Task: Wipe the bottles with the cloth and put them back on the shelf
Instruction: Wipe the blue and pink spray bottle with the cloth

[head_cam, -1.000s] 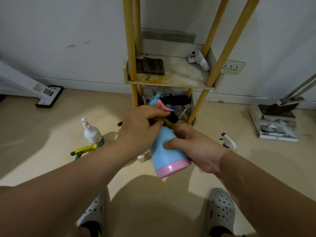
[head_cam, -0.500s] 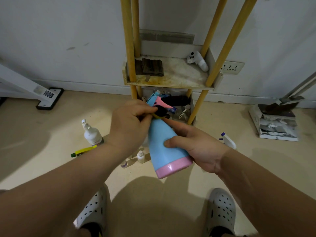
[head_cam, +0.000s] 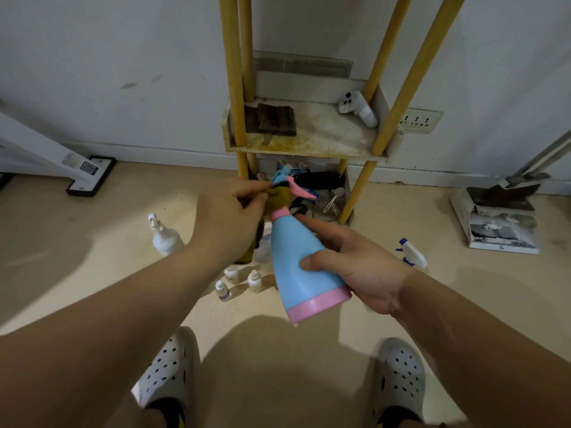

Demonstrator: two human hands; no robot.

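My right hand (head_cam: 349, 257) grips a light blue spray bottle (head_cam: 298, 264) with a pink base, tilted with its pink trigger head pointing away from me. My left hand (head_cam: 228, 217) pinches a dark yellow-green cloth (head_cam: 278, 196) against the bottle's neck and head. On the floor stand a white pump bottle (head_cam: 163, 234), three small dropper bottles (head_cam: 236, 281) and, to the right, a white spray bottle (head_cam: 412, 253) with a blue tip. The shelf (head_cam: 309, 143) with yellow posts stands against the wall just beyond my hands.
A dark folded cloth (head_cam: 273, 118) and a white controller (head_cam: 358, 108) lie on the shelf's stained tier; clutter fills the tier below. A dustpan on papers (head_cam: 497, 211) sits at right, a white base (head_cam: 89, 174) at left. My white clogs (head_cam: 168, 372) are below.
My left hand with the cloth has slid up from the bottle's shoulder to its trigger head. The bottle has tilted more upright in my right hand.
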